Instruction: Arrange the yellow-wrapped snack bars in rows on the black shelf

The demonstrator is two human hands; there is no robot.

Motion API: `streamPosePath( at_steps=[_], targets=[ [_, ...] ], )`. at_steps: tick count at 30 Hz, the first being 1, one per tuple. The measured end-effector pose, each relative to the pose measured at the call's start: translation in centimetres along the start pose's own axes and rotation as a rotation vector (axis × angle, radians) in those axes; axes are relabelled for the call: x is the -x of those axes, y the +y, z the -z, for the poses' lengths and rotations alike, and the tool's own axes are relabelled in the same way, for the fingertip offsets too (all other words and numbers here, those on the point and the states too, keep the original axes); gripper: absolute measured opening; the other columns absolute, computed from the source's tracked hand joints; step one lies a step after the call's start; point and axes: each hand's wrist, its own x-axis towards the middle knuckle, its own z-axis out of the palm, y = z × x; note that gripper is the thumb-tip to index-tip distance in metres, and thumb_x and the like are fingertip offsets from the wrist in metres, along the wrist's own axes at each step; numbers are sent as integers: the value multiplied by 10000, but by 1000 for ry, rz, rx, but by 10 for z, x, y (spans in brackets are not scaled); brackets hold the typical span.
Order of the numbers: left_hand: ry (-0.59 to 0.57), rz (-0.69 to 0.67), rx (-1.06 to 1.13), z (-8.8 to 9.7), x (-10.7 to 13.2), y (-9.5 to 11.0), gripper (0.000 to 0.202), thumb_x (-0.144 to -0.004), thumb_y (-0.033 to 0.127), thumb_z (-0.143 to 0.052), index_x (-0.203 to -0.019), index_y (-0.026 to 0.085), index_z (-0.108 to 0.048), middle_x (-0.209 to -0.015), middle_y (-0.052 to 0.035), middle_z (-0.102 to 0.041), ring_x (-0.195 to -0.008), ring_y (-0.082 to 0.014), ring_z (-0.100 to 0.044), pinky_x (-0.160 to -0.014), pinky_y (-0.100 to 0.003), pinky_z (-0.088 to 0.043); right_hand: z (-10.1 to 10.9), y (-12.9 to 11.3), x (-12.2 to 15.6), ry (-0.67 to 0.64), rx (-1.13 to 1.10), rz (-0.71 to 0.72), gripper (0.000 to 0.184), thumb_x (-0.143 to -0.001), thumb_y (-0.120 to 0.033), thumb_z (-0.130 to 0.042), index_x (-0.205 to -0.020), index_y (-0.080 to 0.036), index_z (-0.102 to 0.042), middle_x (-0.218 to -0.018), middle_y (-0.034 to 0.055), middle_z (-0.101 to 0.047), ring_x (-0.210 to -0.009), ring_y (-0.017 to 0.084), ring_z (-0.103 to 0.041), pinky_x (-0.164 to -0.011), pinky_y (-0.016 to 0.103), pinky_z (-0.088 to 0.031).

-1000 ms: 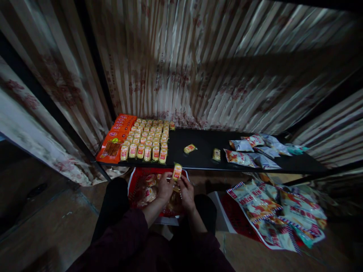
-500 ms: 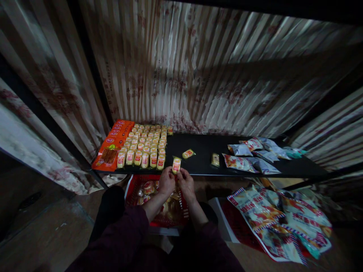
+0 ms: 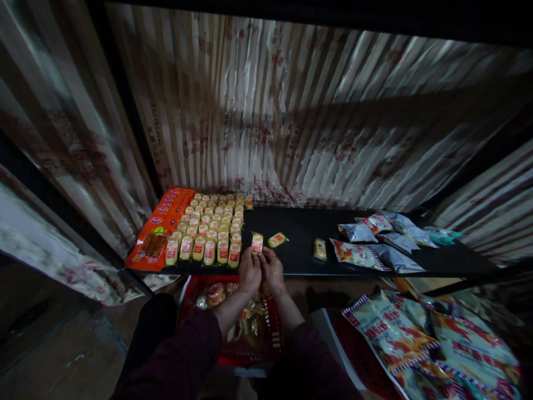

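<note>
Between my two hands is a small wrapped snack cake (image 3: 257,243) in clear film with a red and yellow label, upright over the shelf's front edge. My left hand (image 3: 250,273) pinches its lower left side, and my right hand (image 3: 272,270) closes on its lower right. To the left, rows of matching wrapped cakes (image 3: 210,251) stand packed together on the black shelf (image 3: 291,222). Just right of my hands, one loose cake (image 3: 277,239) lies at a slant. Farther right lies another wrapped piece (image 3: 320,249), its label not showing.
An orange snack packet (image 3: 160,230) lies at the shelf's left end. Several small bags (image 3: 358,254) are piled on the right. Below stand a red basket (image 3: 272,316) of wrapped snacks and another holding large snack bags (image 3: 400,328). Striped curtain (image 3: 258,111) hangs behind.
The view has tilted and shifted slightly, so the shelf sits lower. Both hands still hold the cake, now a little farther in over the shelf, with the fingers closer together.
</note>
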Motion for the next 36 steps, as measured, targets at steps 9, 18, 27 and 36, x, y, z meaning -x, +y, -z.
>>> streamPosePath(
  at_steps=[9,18,27,36],
  targets=[
    [20,20,-57,-16,-33,9,438,-888,202,-360,-1276,61,-505,-1429,-184,-433,-1350,-204,-378,-1136,-318,-255,-9,0,-41,14,171,-16,337,-763,-346,-529,-1045,-193,-631,-904,60,-731,-842,213,-690,-809,355,-534],
    [41,14,-95,-28,-67,23,398,-898,226,-347,-1203,104,-571,-1413,-150,-465,-1349,-197,-378,-1144,-311,-238,-14,-1,-80,-17,129,40,352,-738,-318,-522,-1040,-169,-624,-928,94,-721,-842,230,-684,-804,371,-531],
    [27,51,-146,-32,-97,30,400,-900,202,-333,-1222,103,-549,-1401,-150,-478,-1329,-187,-403,-1124,-285,-271,-18,-14,-111,8,261,24,312,-772,-260,-527,-1059,-184,-623,-850,69,-725,-796,206,-689,-773,334,-528],
    [43,-28,-114,-39,-128,33,290,-896,192,-366,-1016,148,-626,-1127,-127,-642,-1086,-186,-587,-986,-292,-416,-25,-4,-147,-20,268,2,248,-774,-235,-538,-1005,-214,-629,-802,20,-717,-774,180,-683,-777,307,-527]
  ],
)
